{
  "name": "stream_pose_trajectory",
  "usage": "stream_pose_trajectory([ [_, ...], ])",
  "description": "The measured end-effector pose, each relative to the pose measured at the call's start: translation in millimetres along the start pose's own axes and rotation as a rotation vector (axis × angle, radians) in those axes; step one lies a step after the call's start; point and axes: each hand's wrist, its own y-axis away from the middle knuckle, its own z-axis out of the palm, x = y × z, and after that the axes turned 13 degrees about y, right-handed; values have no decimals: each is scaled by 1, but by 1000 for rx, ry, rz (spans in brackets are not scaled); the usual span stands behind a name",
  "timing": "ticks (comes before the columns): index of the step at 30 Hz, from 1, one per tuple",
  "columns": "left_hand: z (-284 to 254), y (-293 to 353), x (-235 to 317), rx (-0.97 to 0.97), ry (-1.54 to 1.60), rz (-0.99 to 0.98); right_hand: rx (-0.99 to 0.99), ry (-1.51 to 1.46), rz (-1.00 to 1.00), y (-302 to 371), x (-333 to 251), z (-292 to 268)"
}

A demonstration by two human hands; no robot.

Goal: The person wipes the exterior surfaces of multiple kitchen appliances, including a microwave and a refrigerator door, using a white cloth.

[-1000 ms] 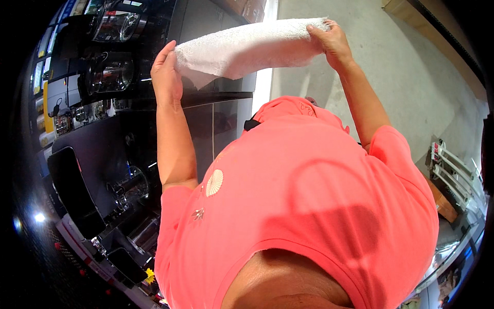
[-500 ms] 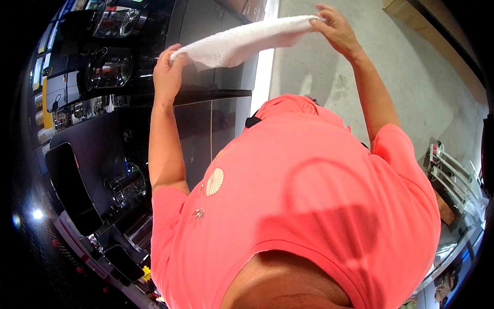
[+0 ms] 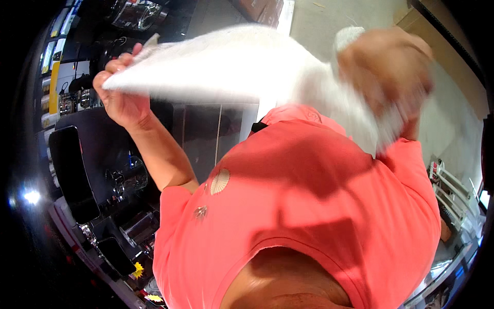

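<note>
White towel (image 3: pixel 226 64) stretched in the air above a coral shirt (image 3: pixel 309 206), long axis left to right, left hand (image 3: pixel 121 95) pinching one end, blurred right hand (image 3: pixel 386 67) apparently clenching the other.

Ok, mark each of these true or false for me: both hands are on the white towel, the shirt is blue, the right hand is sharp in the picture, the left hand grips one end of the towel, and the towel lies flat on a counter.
1. Both hands hold the white towel. True: the left hand and the right hand each grip an end.
2. The person's shirt is blue. False: it is coral pink.
3. The right hand is sharp in the picture. False: it is blurred, as is the towel end beside it.
4. The left hand grips one end of the towel. True: its fingers close round the end.
5. The towel lies flat on a counter. False: it is held up in the air, stretched between the hands.
</note>
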Motion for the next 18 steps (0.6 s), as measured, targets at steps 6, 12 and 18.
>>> stream_pose_trajectory([
  [6,15,-21,-89,380,224,-151,-1095,3707,1174,-53,9,-48],
  [12,39,-30,-132,269,-745,-176,-1369,3536,1968,-46,-11,-66],
  [18,-29,49,-185,733,434,-499,-1288,3691,1885,-36,-46,-57],
])
